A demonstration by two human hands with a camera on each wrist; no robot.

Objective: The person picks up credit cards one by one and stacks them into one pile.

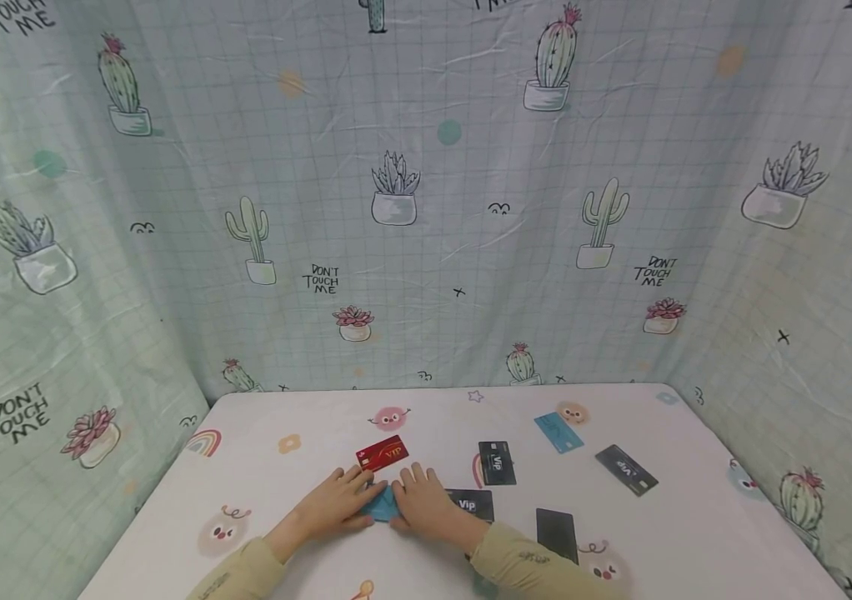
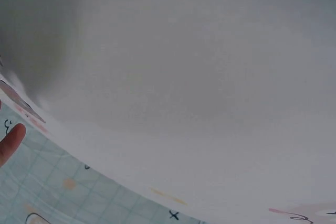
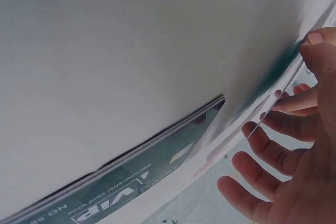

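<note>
Both hands hold a blue card [image 1: 383, 505] at the near middle of the table. My left hand [image 1: 332, 502] grips its left side and my right hand [image 1: 429, 507] its right, with fingers along the far edge and thumbs at the near edge. Parts of the card are hidden under the fingers. In the right wrist view the card appears edge-on, tilted, beside the right hand [image 3: 283, 156]. Only a fingertip [image 2: 13, 142] of the left hand shows in the left wrist view. Just beyond the hands lies a red VIP card [image 1: 383, 453].
A black Vip card [image 1: 474, 502] lies close to the right hand. Farther right are another black Vip card [image 1: 497, 463], a plain dark card [image 1: 557, 535], a light blue card [image 1: 558, 432] and a dark grey Vip card [image 1: 626, 469]. Patterned curtains [image 1: 426, 250] surround the white table [image 1: 261, 450].
</note>
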